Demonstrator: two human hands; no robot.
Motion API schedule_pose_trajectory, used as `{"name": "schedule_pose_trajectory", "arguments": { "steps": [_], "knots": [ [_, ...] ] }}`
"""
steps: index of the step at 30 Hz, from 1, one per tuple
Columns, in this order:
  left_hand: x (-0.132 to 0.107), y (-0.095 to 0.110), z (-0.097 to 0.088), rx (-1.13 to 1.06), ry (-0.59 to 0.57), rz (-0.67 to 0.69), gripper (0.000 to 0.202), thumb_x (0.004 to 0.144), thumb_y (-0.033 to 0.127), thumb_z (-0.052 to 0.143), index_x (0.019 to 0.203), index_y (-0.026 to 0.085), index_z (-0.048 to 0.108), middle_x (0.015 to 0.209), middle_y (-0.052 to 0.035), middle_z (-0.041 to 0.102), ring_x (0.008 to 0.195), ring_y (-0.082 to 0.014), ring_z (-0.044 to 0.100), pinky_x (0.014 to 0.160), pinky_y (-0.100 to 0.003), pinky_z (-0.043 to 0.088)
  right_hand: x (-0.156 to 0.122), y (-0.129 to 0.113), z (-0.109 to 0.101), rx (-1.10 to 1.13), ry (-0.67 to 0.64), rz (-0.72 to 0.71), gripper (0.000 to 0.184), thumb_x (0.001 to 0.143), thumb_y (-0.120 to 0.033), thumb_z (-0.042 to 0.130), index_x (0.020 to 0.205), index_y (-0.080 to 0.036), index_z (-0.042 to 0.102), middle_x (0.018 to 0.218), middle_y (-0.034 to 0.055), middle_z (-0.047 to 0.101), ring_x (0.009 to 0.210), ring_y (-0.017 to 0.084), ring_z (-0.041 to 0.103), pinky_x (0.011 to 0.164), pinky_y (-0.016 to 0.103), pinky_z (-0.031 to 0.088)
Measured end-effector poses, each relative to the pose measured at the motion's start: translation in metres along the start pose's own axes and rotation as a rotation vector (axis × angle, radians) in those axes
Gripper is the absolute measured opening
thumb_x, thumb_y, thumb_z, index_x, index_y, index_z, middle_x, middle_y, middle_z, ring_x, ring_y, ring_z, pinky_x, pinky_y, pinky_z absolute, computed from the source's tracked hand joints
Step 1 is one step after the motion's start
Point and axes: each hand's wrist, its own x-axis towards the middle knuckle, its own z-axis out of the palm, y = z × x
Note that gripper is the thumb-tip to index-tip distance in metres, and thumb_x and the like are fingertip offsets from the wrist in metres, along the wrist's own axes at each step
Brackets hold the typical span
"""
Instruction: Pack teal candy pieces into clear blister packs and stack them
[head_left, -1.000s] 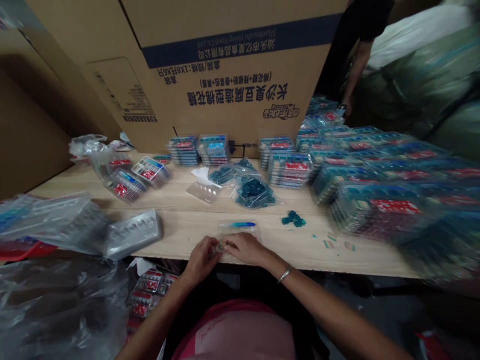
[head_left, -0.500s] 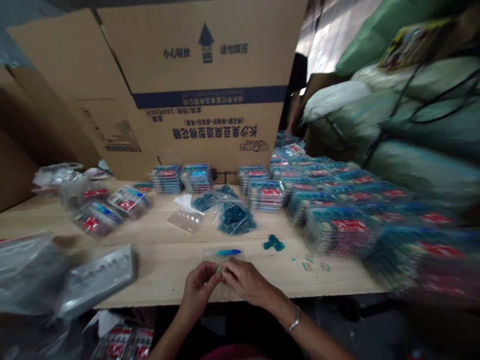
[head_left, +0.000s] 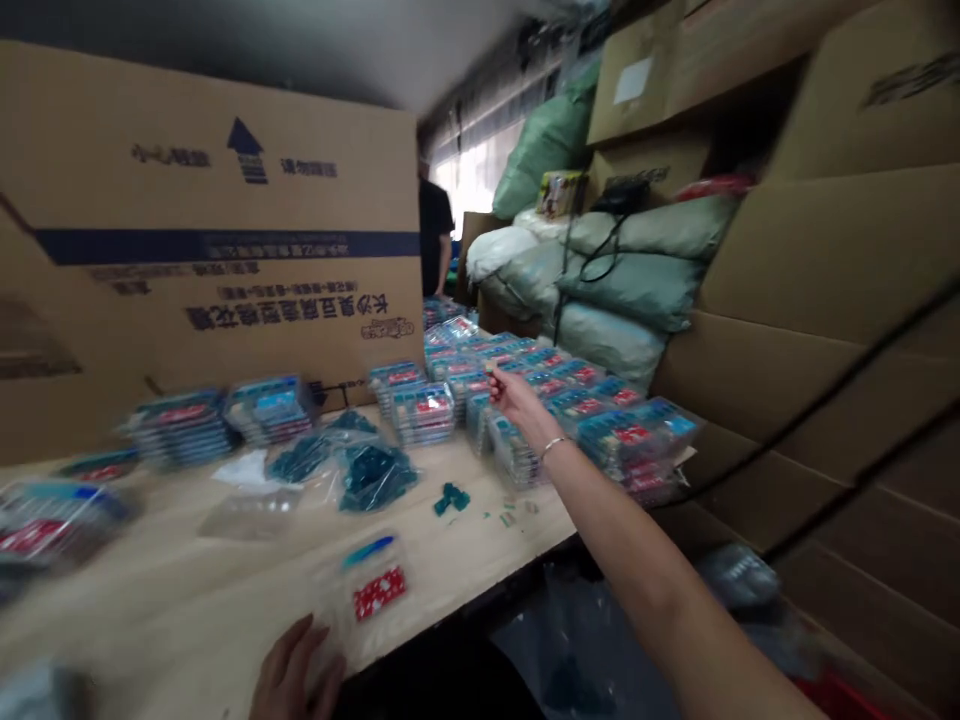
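My right hand (head_left: 516,397) reaches out over the stacks of clear plastic packs (head_left: 517,450) on the right. Its thumb and fingers are pinched together, and a small pale bit (head_left: 490,368) shows at the tips, too small to name. Low in the view, my left hand (head_left: 296,672) rests with its fingers apart at the edge of a clear plastic tray (head_left: 334,600). The tray holds a blue pen-like stick (head_left: 367,552) and a red patterned packet (head_left: 379,593).
Teal pieces in clear bags (head_left: 375,475) lie mid-table; loose teal pieces (head_left: 451,499) and tiny scraps (head_left: 510,515) are nearer. A large cardboard box (head_left: 300,210) stands behind. Sacks (head_left: 611,340) and cartons (head_left: 832,380) line the right. A person in black (head_left: 435,235) stands beyond.
My hands were together over the tray, fingering a small greenish piece. My right hand has since moved away, forward and right; my left stays by the tray. The view has turned right.
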Motion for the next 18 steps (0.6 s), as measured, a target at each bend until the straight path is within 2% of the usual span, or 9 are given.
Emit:
{"name": "schedule_pose_trajectory", "arguments": {
  "steps": [2, 4, 5, 6, 8, 10, 13, 15, 18],
  "knots": [
    [-0.001, 0.022, -0.008, 0.030, -0.096, -0.047, 0.025, 0.078, 0.035, 0.055, 0.102, 0.032, 0.060, 0.105, -0.0038, 0.065, 0.095, -0.0276, 0.065, 0.079, -0.045, 0.057, -0.028, 0.040, 0.020, -0.026, -0.138, 0.090, 0.029, 0.072, -0.034, 0.071, 0.058, -0.017, 0.052, 0.049, -0.0075, 0.047, 0.041, 0.004, 0.038, 0.042, 0.017, 0.030],
    [0.003, 0.038, -0.012, 0.025, -0.168, -0.071, 0.027, 0.080, 0.030, 0.054, 0.107, 0.024, 0.057, 0.106, -0.0081, 0.063, 0.100, -0.0254, 0.062, 0.086, -0.043, 0.054, -0.065, 0.086, 0.040, -0.128, -0.365, 0.162, 0.025, 0.072, -0.033, 0.072, 0.060, -0.016, 0.057, 0.050, -0.0059, 0.050, 0.043, 0.006, 0.041, 0.044, 0.018, 0.030],
    [0.006, 0.041, -0.013, 0.010, -0.195, -0.093, 0.029, 0.080, 0.026, 0.053, 0.109, 0.022, 0.055, 0.107, -0.0091, 0.063, 0.101, -0.0243, 0.061, 0.087, -0.042, 0.053, -0.085, 0.108, 0.050, -0.242, -0.522, 0.147, 0.022, 0.075, -0.032, 0.069, 0.063, -0.015, 0.060, 0.051, -0.0052, 0.052, 0.045, 0.007, 0.043, 0.046, 0.019, 0.032],
    [0.008, 0.041, -0.013, -0.002, -0.222, -0.136, 0.032, 0.080, 0.023, 0.053, 0.112, 0.021, 0.053, 0.108, -0.0093, 0.062, 0.103, -0.0233, 0.060, 0.089, -0.041, 0.051, -0.105, 0.127, 0.058, -0.366, -0.665, 0.090, 0.019, 0.079, -0.031, 0.065, 0.067, -0.015, 0.063, 0.053, -0.0045, 0.053, 0.049, 0.008, 0.045, 0.049, 0.020, 0.034],
    [0.008, 0.039, -0.013, -0.030, -0.254, -0.206, 0.037, 0.079, 0.018, 0.054, 0.116, 0.021, 0.050, 0.108, -0.0086, 0.061, 0.102, -0.0218, 0.059, 0.089, -0.040, 0.050, -0.140, 0.156, 0.074, -0.611, -0.836, -0.137, 0.019, 0.086, -0.025, 0.056, 0.072, -0.016, 0.065, 0.062, -0.0021, 0.057, 0.059, 0.011, 0.051, 0.057, 0.022, 0.038],
    [0.005, 0.037, -0.012, -0.077, -0.247, -0.260, 0.041, 0.078, 0.017, 0.055, 0.118, 0.021, 0.047, 0.108, -0.0079, 0.060, 0.099, -0.0207, 0.059, 0.088, -0.039, 0.050, -0.165, 0.173, 0.087, -0.838, -0.881, -0.405, 0.019, 0.089, -0.019, 0.050, 0.077, -0.017, 0.064, 0.073, 0.0012, 0.060, 0.069, 0.014, 0.055, 0.064, 0.025, 0.041],
    [0.002, 0.036, -0.011, -0.167, -0.220, -0.315, 0.047, 0.076, 0.019, 0.057, 0.121, 0.021, 0.044, 0.110, -0.0079, 0.060, 0.100, -0.0202, 0.059, 0.089, -0.039, 0.049, -0.186, 0.185, 0.100, -1.143, -0.929, -0.743, 0.014, 0.090, -0.014, 0.050, 0.089, -0.016, 0.064, 0.085, 0.0057, 0.063, 0.079, 0.017, 0.058, 0.071, 0.028, 0.044],
    [0.002, 0.035, -0.010, -0.200, -0.211, -0.337, 0.048, 0.075, 0.019, 0.057, 0.121, 0.021, 0.044, 0.109, -0.0078, 0.061, 0.101, -0.0204, 0.060, 0.090, -0.039, 0.049, -0.192, 0.188, 0.103, -1.282, -0.950, -0.869, 0.016, 0.089, -0.012, 0.052, 0.102, -0.015, 0.061, 0.093, 0.0076, 0.064, 0.083, 0.019, 0.059, 0.074, 0.030, 0.045],
    [0.002, 0.032, -0.009, -0.196, -0.207, -0.333, 0.046, 0.074, 0.018, 0.057, 0.118, 0.020, 0.046, 0.109, -0.0078, 0.061, 0.101, -0.0206, 0.060, 0.090, -0.040, 0.049, -0.199, 0.190, 0.105, -1.413, -0.923, -0.897, 0.025, 0.088, -0.009, 0.052, 0.112, -0.013, 0.057, 0.098, 0.0098, 0.064, 0.083, 0.020, 0.060, 0.072, 0.031, 0.048]
  ]
}}
